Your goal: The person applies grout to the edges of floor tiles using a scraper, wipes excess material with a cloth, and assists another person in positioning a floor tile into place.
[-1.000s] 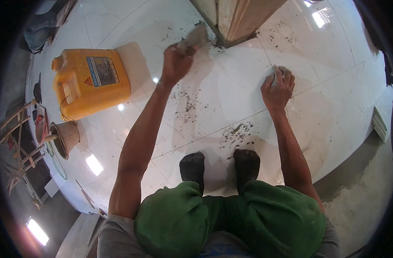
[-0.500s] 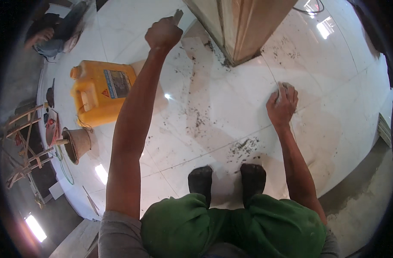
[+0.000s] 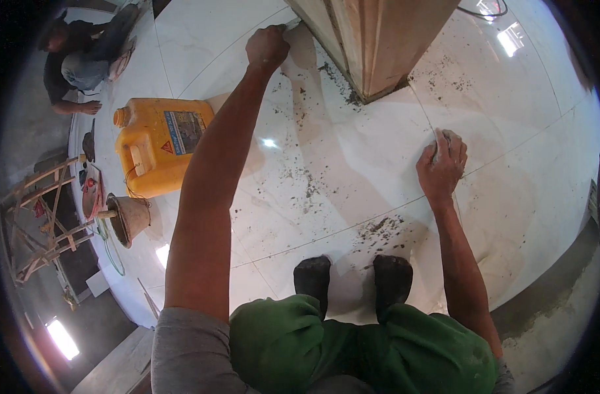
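Note:
My left hand (image 3: 268, 48) is closed at the far end of my outstretched arm. It grips a small flat grey piece (image 3: 292, 23), mostly hidden by the fingers, low against the left side of the column (image 3: 369, 49). My right hand (image 3: 441, 164) leans on the white tiled floor (image 3: 516, 177), fingers bent and thumb apart, with nothing visible in it. Dark crumbs of debris (image 3: 306, 187) lie scattered between my hands, and more crumbs (image 3: 381, 231) lie just ahead of my dark-socked feet (image 3: 312, 279).
A yellow jerrycan (image 3: 157, 148) stands beside my left forearm. Closer to me is a dirty bucket (image 3: 130, 218) tipped on its side. Wooden framing (image 3: 47, 217) sits at the far left. Another person (image 3: 83, 62) crouches at the upper left. A dark cable (image 3: 487, 12) lies behind the column.
My left hand has shifted slightly right, closer to the column's side, and the piece it holds shows less. The view has shifted a little. The other person's arm now reaches down toward the floor.

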Available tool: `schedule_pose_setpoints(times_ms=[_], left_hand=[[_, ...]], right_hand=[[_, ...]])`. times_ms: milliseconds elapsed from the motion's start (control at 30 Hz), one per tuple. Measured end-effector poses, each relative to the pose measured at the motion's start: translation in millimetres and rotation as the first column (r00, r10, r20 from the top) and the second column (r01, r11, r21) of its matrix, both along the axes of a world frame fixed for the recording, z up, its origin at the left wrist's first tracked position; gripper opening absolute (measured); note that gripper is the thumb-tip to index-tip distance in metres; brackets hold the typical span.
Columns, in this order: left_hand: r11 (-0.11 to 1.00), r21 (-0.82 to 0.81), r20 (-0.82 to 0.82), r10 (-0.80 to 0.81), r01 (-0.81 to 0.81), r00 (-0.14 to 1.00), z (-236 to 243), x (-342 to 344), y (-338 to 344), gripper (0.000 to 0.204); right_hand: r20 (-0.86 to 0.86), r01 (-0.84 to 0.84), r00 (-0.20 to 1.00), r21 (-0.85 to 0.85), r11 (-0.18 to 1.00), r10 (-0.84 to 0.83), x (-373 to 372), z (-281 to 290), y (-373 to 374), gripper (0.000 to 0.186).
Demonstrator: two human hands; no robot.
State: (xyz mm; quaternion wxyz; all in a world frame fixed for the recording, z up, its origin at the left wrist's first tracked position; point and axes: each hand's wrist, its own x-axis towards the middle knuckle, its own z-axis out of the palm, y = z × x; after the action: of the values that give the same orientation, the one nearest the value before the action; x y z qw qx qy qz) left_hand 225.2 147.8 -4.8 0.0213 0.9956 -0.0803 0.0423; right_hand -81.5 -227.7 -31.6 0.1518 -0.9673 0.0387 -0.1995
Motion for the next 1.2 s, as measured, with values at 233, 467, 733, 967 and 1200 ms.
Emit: schedule_pose_setpoints(times_ms=[233, 467, 733, 967, 1200], left_hand=[[0.995, -0.053, -0.006, -0.083, 0.083, 0.997, -10.4, -49.2, -10.1, 0.042], [0.979, -0.097, -0.09, -0.189, 0.18, 0.978, 13.4, -110.8, -47.7, 0.022], [0.983, -0.038, -0.189, -0.186, 0.182, 0.964, 13.3, -169.3, -60.9, 0.035], [0.946, 0.068, -0.198, -0.298, 0.316, 0.934, 20.4, -213.5, -82.7, 0.03], [0.936, -0.084, -0.337, -0.351, 0.343, 0.874, 52.1, -258.8, -99.6, 0.039]], right_hand=[[0.018, -0.011, 1.0, 0.015, 1.0, 0.011, -0.1, 0.0, -1.7, 0.037], [0.048, -0.014, 0.999, 0.015, 1.0, 0.013, -1.5, 0.9, -9.1, 0.034], [0.031, -0.007, 1.0, 0.044, 0.999, 0.006, -3.2, 1.6, -6.4, 0.034], [0.01, -0.014, 1.0, 0.06, 0.998, 0.013, -6.4, 0.7, -9.1, 0.036], [0.017, -0.028, 0.999, 0.089, 0.996, 0.027, -7.5, -0.3, -11.2, 0.035]])
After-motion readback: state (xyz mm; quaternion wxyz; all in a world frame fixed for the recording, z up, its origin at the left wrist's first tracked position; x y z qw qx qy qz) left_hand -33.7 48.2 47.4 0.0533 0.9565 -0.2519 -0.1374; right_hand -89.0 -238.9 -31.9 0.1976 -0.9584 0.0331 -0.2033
